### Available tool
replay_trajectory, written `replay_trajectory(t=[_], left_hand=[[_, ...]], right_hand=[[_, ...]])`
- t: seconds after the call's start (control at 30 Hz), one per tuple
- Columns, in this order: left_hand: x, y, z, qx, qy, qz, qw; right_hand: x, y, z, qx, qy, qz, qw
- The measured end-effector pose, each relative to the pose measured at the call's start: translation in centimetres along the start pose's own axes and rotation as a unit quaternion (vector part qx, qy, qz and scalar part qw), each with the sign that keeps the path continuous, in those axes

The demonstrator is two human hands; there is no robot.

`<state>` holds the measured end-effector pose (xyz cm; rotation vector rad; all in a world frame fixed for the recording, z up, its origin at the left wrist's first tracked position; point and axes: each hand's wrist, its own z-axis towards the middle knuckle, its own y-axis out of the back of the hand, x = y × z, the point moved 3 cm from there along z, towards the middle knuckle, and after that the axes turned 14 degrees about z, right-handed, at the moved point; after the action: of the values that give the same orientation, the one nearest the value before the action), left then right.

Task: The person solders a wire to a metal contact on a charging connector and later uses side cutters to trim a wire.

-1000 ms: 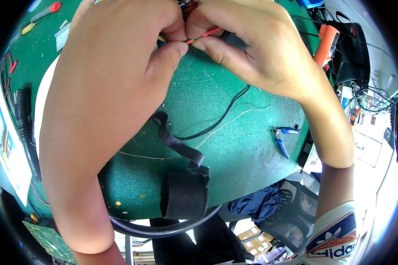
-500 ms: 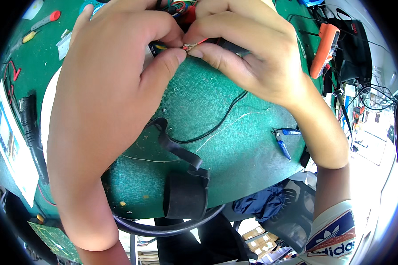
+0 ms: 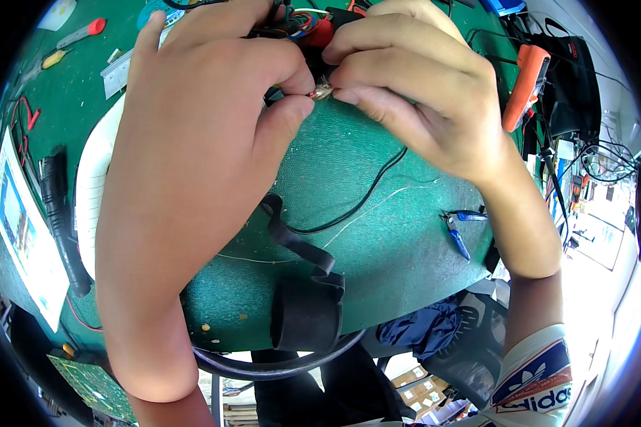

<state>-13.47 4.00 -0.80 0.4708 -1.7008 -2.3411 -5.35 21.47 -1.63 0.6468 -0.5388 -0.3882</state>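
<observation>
Thumb and forefinger of my left hand (image 3: 199, 121) pinch a red wire at its bared, twisted copper end (image 3: 322, 91). From the other side my right hand (image 3: 427, 92) pinches the same copper strands between thumb and forefinger. Both hands are closed and meet over the far part of the green mat (image 3: 377, 235). Just beyond the fingertips lies a bundle of coloured wires (image 3: 308, 21) with a red part beside it, partly hidden by my hands.
Blue-handled cutters (image 3: 459, 231) lie near my right forearm. A roll of black tape (image 3: 306, 313) with a loose strip sits at the front edge. An orange meter (image 3: 525, 87) stands at the right; a red-tipped screwdriver (image 3: 82, 33) lies far left. A black cable (image 3: 363, 198) crosses the mat.
Both hands have shifted slightly right and nearer to me, still pinching the wire. More of the copper twist shows between the fingertips now.
</observation>
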Motion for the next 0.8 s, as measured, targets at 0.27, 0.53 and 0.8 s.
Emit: replay_trajectory(t=[0.27, 0.53, 0.8], left_hand=[[-0.2, -0.1, 0.0, -0.001, 0.004, 0.01, 1.0], [0.1, 0.1, 0.1, 0.0, -0.012, -0.016, 1.0], [0.2, -0.1, 0.1, 0.001, 0.001, -0.045, 0.999]], right_hand=[[0.3, 0.6, 0.2, 0.013, -0.049, 0.022, 0.998], [0.0, 0.5, -0.1, -0.004, -0.087, 0.022, 0.996], [0.9, 0.7, 0.2, -0.005, -0.173, 0.036, 0.984]])
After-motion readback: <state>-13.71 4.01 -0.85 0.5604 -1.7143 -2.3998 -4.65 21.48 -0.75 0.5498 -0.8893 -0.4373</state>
